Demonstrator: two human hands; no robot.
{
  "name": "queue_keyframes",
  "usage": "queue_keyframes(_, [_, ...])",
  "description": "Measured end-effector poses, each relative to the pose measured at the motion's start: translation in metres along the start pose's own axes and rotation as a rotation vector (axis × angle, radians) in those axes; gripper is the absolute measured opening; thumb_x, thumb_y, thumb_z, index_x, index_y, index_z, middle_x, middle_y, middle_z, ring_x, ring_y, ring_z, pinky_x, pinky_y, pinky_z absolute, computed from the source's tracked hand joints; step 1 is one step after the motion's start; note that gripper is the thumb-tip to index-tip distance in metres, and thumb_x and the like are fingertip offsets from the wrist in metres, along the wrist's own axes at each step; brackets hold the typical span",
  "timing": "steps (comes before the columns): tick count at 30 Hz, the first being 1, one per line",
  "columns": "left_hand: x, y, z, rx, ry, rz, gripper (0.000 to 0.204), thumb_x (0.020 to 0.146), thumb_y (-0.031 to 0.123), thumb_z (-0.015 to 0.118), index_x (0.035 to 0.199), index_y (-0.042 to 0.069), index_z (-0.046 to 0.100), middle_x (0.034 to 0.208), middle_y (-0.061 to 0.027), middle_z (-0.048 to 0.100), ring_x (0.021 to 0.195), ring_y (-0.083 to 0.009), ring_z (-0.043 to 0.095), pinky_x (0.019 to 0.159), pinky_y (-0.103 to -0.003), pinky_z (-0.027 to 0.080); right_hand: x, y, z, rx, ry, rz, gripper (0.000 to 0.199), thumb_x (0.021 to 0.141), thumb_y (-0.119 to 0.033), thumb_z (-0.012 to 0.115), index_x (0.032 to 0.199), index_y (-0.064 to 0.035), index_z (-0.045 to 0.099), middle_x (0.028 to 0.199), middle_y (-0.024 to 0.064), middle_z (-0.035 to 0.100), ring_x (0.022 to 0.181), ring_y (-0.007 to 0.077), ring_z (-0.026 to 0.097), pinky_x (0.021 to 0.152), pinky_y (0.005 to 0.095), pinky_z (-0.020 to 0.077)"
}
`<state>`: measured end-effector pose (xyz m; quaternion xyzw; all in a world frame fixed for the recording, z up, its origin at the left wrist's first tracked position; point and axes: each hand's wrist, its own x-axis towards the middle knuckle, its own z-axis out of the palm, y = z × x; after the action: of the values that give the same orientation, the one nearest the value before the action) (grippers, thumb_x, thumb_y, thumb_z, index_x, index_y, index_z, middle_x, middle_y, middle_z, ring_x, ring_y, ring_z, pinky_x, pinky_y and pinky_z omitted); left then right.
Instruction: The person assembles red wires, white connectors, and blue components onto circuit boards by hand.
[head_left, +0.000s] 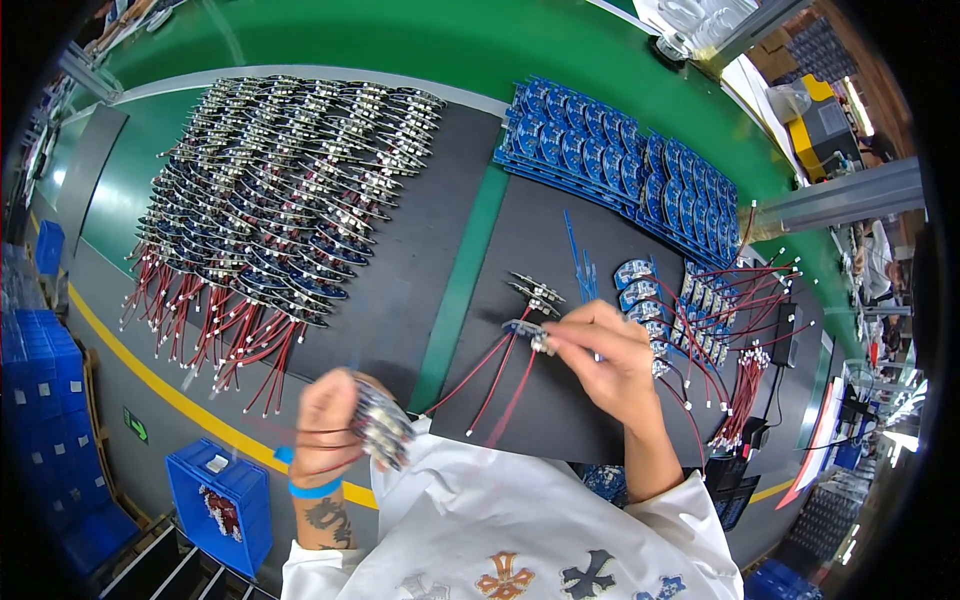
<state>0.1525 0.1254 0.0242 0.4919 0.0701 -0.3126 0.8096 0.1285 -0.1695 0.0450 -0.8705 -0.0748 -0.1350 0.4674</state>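
My left hand [326,418] is closed around a small stack of circuit boards [383,428], slightly blurred, with red and black wires trailing beside the wrist. Over the dark mat, my right hand [612,362] pinches one blue circuit board [522,328] by its end near a white connector. Red and dark wires [508,375] hang below that board toward my body. Just beyond it, a few more boards [536,292] lie together on the mat.
Dense rows of wired boards [270,190] cover the left of the table. Blue board panels [620,165] are stacked at the far right. Nearer stand wired boards [640,295] and a red wire bundle [742,395]. A blue bin [180,480] is on the floor at left.
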Motion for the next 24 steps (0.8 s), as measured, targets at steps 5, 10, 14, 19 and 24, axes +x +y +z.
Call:
queue_keyframes(5, [-0.006,0.014,-0.006,0.165,0.115,0.085,0.037,0.1,0.028,0.041,0.099,-0.006,0.055,0.075,-0.0171,0.064,0.053,-0.0204,0.064,0.038,-0.026,0.048,0.006,0.023,0.011,-0.298,-0.007,-0.199,0.019,0.071,0.004,0.072,0.089,0.0023,0.067,0.08,0.0099,0.06,0.07,0.0242,0.06,0.059,0.0311,0.0481])
queue_keyframes(10, [-0.008,0.007,0.026,0.344,-0.135,0.043,0.03,0.099,0.013,0.044,0.12,-0.007,0.053,0.096,-0.0096,0.066,0.077,-0.01,0.062,0.068,-0.023,0.049,-0.005,0.0,0.009,-0.17,-0.025,-0.034,0.026,0.071,0.001,0.074,0.096,0.0006,0.068,0.086,0.0099,0.062,0.07,0.0204,0.06,0.057,0.0287,0.0475])
queue_keyframes(14, [0.005,0.0,0.039,0.531,-0.354,-0.036,0.025,0.098,0.008,0.048,0.114,-0.007,0.058,0.087,-0.0037,0.065,0.078,-0.0036,0.054,0.066,-0.019,0.044,-0.019,-0.025,0.009,0.412,-0.271,0.167,0.024,0.076,0.0,0.072,0.099,0.0019,0.068,0.087,0.0103,0.065,0.067,0.0163,0.061,0.057,0.0262,0.0468])
queue_keyframes(19, [0.016,-0.014,0.029,0.246,-0.466,-0.273,0.027,0.098,0.013,0.049,0.106,-0.008,0.063,0.088,-0.005,0.066,0.079,-0.0049,0.054,0.066,-0.019,0.044,-0.024,-0.019,0.013,0.55,-0.31,0.252,0.019,0.079,0.004,0.068,0.098,0.0027,0.068,0.085,0.011,0.065,0.07,0.0179,0.063,0.059,0.0269,0.0476])
queue_keyframes(24, [0.005,-0.008,0.001,-0.144,-0.369,-0.172,0.039,0.097,0.024,0.049,0.096,-0.013,0.06,0.083,-0.0241,0.066,0.066,-0.0281,0.068,0.055,-0.034,0.055,-0.011,-0.013,0.007,0.246,-0.185,0.082,0.017,0.077,0.004,0.069,0.094,0.0033,0.069,0.083,0.0121,0.065,0.071,0.0209,0.063,0.06,0.0284,0.0482])
